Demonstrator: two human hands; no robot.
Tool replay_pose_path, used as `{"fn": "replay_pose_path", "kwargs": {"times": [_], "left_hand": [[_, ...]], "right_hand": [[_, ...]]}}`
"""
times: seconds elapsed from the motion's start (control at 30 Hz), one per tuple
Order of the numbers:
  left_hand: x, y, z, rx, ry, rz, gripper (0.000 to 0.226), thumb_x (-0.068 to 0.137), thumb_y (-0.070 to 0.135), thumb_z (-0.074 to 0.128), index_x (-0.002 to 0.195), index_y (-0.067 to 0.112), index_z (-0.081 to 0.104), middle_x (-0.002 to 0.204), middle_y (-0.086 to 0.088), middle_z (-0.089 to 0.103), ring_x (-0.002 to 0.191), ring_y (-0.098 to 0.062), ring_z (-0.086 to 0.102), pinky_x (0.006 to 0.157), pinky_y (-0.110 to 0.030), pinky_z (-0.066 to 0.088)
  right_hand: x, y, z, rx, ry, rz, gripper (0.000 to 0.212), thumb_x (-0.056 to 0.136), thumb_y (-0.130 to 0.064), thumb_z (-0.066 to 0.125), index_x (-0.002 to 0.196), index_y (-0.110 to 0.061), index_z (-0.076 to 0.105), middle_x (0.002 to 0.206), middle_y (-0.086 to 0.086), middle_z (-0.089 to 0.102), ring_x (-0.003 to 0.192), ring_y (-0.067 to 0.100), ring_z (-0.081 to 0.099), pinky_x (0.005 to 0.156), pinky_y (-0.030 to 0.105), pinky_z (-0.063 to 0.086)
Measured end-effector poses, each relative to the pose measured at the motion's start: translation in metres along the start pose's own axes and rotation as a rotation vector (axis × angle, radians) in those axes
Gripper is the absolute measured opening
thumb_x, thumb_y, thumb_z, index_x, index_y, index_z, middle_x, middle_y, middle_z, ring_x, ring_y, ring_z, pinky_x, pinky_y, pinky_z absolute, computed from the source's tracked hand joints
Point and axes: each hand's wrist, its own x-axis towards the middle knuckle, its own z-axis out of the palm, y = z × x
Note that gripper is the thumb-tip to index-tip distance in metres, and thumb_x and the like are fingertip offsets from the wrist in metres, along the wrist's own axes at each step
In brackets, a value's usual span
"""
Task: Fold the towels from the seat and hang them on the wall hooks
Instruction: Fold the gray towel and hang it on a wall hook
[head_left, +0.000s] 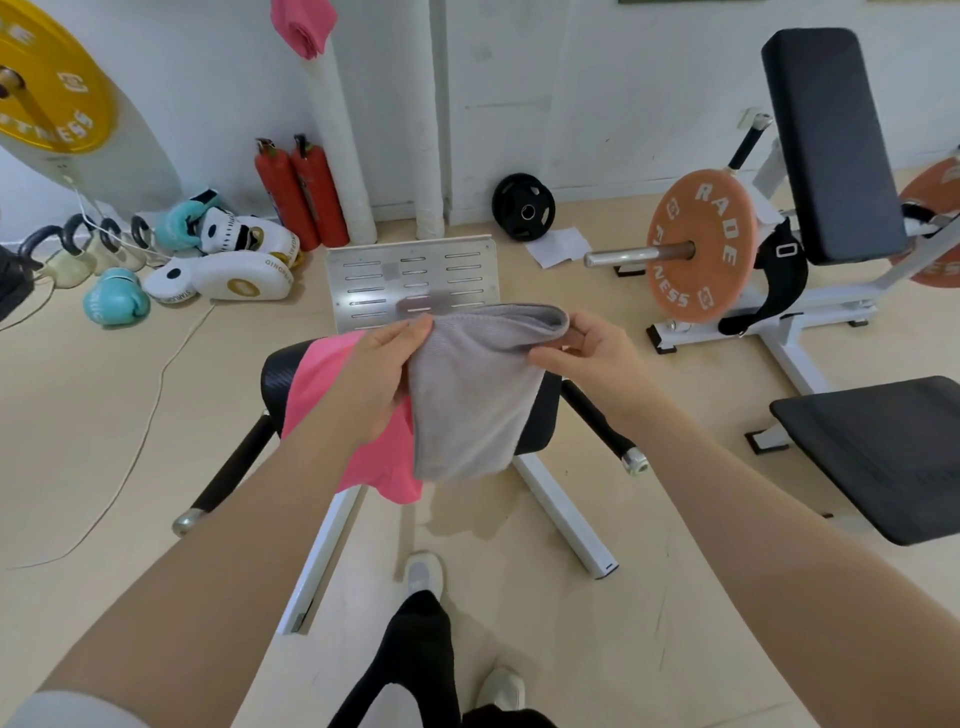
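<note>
Head view: two red extinguishers (301, 195) stood at the wall beyond the seat (540, 415), where a pink towel (374, 457) lay. Above it, the left hand (374, 379) and right hand (592, 353) pinched a folded grey towel's (467, 405) top edge; it hung smooth.

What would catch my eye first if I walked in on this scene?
Probably the grey towel, held up in the middle of the view by the left hand and right hand above a black padded seat. A bright pink towel lies on that seat, and another pink towel hangs on the wall at the top. An orange weight plate stands out to the right.
</note>
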Motion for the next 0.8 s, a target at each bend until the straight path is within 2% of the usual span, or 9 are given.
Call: {"fn": "replay_pose_path", "kwargs": {"times": [0.13, 0.27, 0.37, 0.47, 0.53, 0.63, 0.7, 0.73, 0.8], "left_hand": [[0.028, -0.013, -0.002, 0.048, 0.006, -0.152, 0.025, 0.097, 0.028, 0.045, 0.094, 0.013, 0.064, 0.092, -0.011, 0.056, 0.084, -0.021, 0.050, 0.068, -0.027, 0.044], [0.079, -0.023, -0.004, 0.200, 0.022, -0.172, 0.028, 0.095, 0.031, 0.049, 0.097, 0.010, 0.067, 0.084, -0.006, 0.066, 0.068, -0.013, 0.060, 0.057, -0.020, 0.053], [0.130, -0.032, -0.008, 0.323, 0.050, -0.181, 0.036, 0.092, 0.033, 0.054, 0.095, -0.001, 0.068, 0.091, -0.012, 0.069, 0.076, -0.017, 0.062, 0.062, -0.015, 0.053], [0.185, -0.043, -0.015, 0.465, 0.113, -0.172, 0.053, 0.088, 0.044, 0.057, 0.084, -0.009, 0.064, 0.072, -0.017, 0.060, 0.065, -0.021, 0.052, 0.062, -0.028, 0.048], [0.221, -0.052, -0.019, 0.565, 0.132, -0.170, 0.062, 0.082, 0.056, 0.055, 0.078, -0.006, 0.063, 0.070, -0.021, 0.058, 0.063, -0.021, 0.051, 0.070, -0.038, 0.050], [0.264, -0.064, -0.019, 0.629, 0.113, -0.183, 0.055, 0.088, 0.051, 0.051, 0.073, -0.001, 0.061, 0.069, -0.010, 0.053, 0.064, -0.019, 0.048, 0.070, -0.037, 0.045], [0.283, -0.068, -0.015, 0.707, 0.108, -0.180, 0.048, 0.094, 0.041, 0.047, 0.066, 0.003, 0.053, 0.065, -0.007, 0.050, 0.065, -0.023, 0.046, 0.068, -0.031, 0.036], [0.291, -0.072, -0.013, 0.754, 0.121, -0.170, 0.038, 0.096, 0.036, 0.045, 0.075, 0.006, 0.056, 0.072, -0.006, 0.055, 0.073, -0.025, 0.050, 0.071, -0.030, 0.037], [0.296, -0.083, -0.010, 0.831, 0.122, -0.115, 0.028, 0.097, 0.026, 0.043, 0.114, 0.006, 0.053, 0.104, -0.006, 0.058, 0.101, -0.027, 0.054, 0.086, -0.033, 0.040]], "right_hand": [[0.022, 0.014, -0.005, 0.052, 0.079, 0.042, 0.015, 0.088, -0.005, 0.059, 0.087, -0.017, 0.067, 0.066, -0.016, 0.067, 0.064, -0.004, 0.060, 0.066, 0.011, 0.048], [0.068, 0.037, -0.008, 0.091, 0.071, 0.230, 0.018, 0.096, -0.017, 0.049, 0.100, -0.013, 0.065, 0.093, -0.001, 0.065, 0.086, 0.010, 0.060, 0.081, 0.023, 0.049], [0.113, 0.055, -0.009, -0.054, 0.092, 0.335, 0.020, 0.098, -0.020, 0.042, 0.089, -0.012, 0.059, 0.086, 0.002, 0.056, 0.079, 0.013, 0.052, 0.070, 0.023, 0.041], [0.162, 0.075, -0.008, -0.144, 0.171, 0.386, 0.027, 0.100, -0.023, 0.037, 0.078, -0.012, 0.049, 0.073, 0.000, 0.045, 0.068, 0.012, 0.043, 0.059, 0.023, 0.033], [0.196, 0.091, -0.010, -0.214, 0.222, 0.400, 0.031, 0.101, -0.027, 0.032, 0.075, -0.014, 0.043, 0.068, -0.002, 0.038, 0.066, 0.014, 0.038, 0.056, 0.025, 0.029], [0.236, 0.113, -0.014, -0.305, 0.261, 0.466, 0.028, 0.101, -0.032, 0.029, 0.092, -0.012, 0.047, 0.079, 0.001, 0.046, 0.081, 0.021, 0.046, 0.068, 0.031, 0.037], [0.253, 0.124, -0.013, -0.284, 0.312, 0.513, 0.020, 0.099, -0.030, 0.035, 0.104, -0.014, 0.046, 0.097, 0.006, 0.056, 0.095, 0.027, 0.055, 0.082, 0.039, 0.045], [0.259, 0.127, -0.012, -0.326, 0.320, 0.509, 0.021, 0.098, -0.026, 0.038, 0.113, -0.014, 0.046, 0.112, 0.011, 0.056, 0.106, 0.029, 0.054, 0.090, 0.042, 0.046], [0.260, 0.133, -0.008, -0.600, 0.254, 0.454, 0.038, 0.097, -0.019, 0.040, 0.134, -0.012, 0.038, 0.139, 0.013, 0.042, 0.126, 0.031, 0.041, 0.105, 0.042, 0.035]]}}
